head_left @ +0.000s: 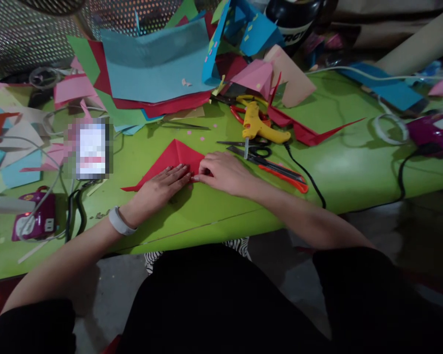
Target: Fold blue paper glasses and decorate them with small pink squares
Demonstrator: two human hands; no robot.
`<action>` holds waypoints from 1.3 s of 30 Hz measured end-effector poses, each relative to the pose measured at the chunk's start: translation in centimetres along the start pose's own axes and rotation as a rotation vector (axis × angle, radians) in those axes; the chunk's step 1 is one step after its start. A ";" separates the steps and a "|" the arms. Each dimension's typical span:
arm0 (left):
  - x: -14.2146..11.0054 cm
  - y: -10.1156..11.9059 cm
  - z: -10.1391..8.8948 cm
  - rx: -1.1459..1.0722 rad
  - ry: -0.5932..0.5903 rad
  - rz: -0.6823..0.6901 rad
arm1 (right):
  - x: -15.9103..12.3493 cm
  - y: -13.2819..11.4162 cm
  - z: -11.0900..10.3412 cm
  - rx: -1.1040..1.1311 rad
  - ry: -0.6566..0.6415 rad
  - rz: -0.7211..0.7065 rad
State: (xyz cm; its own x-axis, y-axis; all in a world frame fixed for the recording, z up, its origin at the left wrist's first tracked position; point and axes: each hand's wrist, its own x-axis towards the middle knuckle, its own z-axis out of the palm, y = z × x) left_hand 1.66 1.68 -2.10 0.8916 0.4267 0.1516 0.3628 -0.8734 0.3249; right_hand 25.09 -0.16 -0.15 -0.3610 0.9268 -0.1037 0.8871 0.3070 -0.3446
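A folded sheet of red paper (172, 156) lies on the green table (206, 211), its creased peak pointing away from me and a thin tip sticking out at the left. My left hand (160, 187) rests flat across its lower part, fingers stretched out. At the paper's lower right edge, my right hand (227, 173) pinches with thumb and forefinger. The two hands nearly meet, and they hide the paper's bottom edge. Just beyond the right hand are scissors (263, 150) and an orange box cutter (284, 173).
A yellow glue gun (256, 123) with a black cord stands right of centre. Behind are stacked coloured sheets (155, 64) and a black mug (293, 22). A phone (92, 150) lies left, near a purple power socket (40, 216). Folded red strips (304, 132) lie right.
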 end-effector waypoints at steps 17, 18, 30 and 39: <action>0.0 -0.6 0.1 0.067 -0.034 0.023 | -2.8 4.5 -2.9 -0.107 0.010 0.086; 0.0 -0.6 0.2 0.066 -0.024 0.027 | -3.2 4.0 -2.9 -0.124 0.083 0.100; -0.1 -1.3 0.4 0.085 -0.030 0.050 | -3.9 -2.8 4.3 -0.151 0.091 -0.223; -0.2 -1.0 0.2 0.102 -0.055 0.018 | -6.1 -0.8 3.7 -0.185 0.119 -0.139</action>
State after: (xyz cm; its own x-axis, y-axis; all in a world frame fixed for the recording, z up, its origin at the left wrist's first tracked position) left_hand 1.20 2.40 -2.62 0.9105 0.4001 0.1042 0.3701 -0.9011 0.2259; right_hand 25.52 -6.91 -2.67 -0.4565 0.8885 0.0466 0.8728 0.4574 -0.1705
